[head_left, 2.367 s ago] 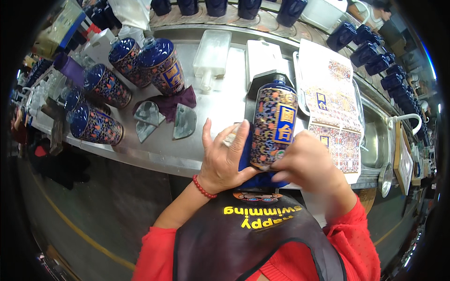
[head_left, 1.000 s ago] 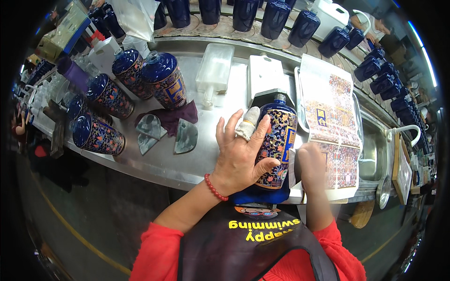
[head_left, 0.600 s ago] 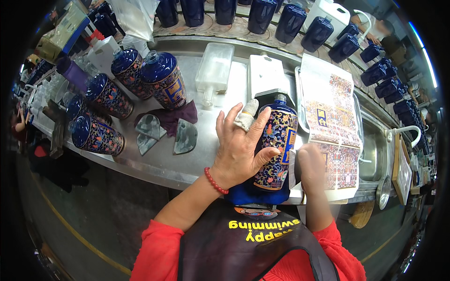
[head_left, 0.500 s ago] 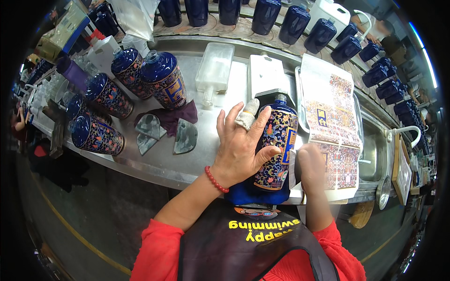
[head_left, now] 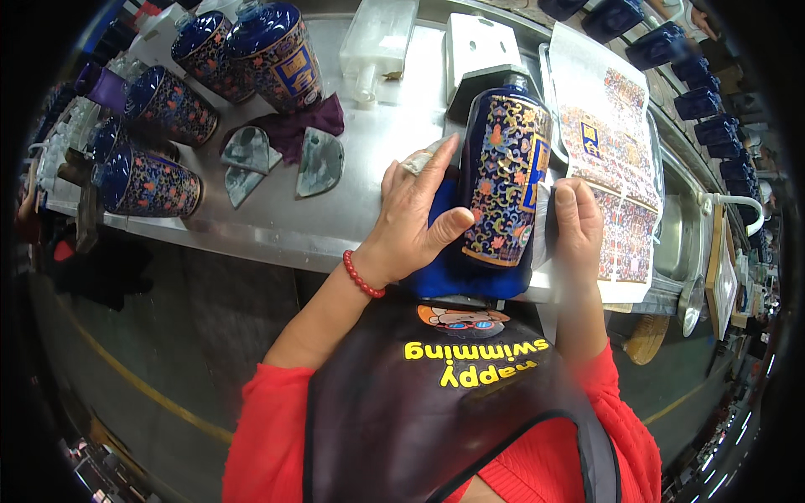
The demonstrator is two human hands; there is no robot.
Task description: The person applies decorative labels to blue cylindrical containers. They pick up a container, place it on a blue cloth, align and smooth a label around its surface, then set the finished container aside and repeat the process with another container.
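Observation:
A dark blue glass bottle with a floral decal leans back in front of me, its neck against a dark angled rest. Under its base lies a blue pad. My left hand is beside the bottle's left side, open, thumb stretched toward the decal; one finger wears a pale wrap. On the bottle's right, my right hand is closed, pinching a thin dark flat piece, mostly hidden by the fingers. A whitish flap shows between it and the bottle. Just beyond lies a printed decal sheet.
Several decorated blue bottles stand at the left. Near them are green marbled flat scrapers and a purple cloth. A clear bottle lies at the back. A sink with a white tap is at the right.
The view has shifted, so the table sits higher in the picture. My left fingers have come away from the bottle's upper part. My right hand stays closed at its right side.

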